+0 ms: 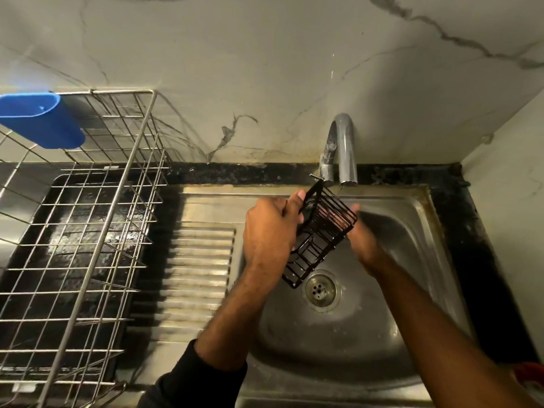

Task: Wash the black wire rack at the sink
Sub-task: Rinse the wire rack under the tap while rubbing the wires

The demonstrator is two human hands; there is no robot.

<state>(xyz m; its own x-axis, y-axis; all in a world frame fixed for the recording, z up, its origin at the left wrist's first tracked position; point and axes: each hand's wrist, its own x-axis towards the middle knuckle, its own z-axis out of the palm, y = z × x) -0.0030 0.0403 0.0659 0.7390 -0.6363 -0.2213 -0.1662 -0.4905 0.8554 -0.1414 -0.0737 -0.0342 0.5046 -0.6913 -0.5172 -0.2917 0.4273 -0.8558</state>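
Note:
A small black wire rack (319, 240) hangs tilted over the steel sink basin (412, 219), its lower end just above the drain (320, 290). My left hand (269, 228) grips the rack's left side, thumb up along its top edge. My right hand (363, 245) is blurred and sits under and behind the rack's right side, with fingertips showing at its upper corner. The chrome faucet (343, 148) stands right behind the rack's top end. No stream of water is plainly visible.
A ribbed steel drainboard (200, 272) lies left of the basin. Further left stands a large metal wire dish rack (88, 231) over a black tray, with a blue plastic holder (41, 119) on its back edge. Marble wall behind; a wall closes the right side.

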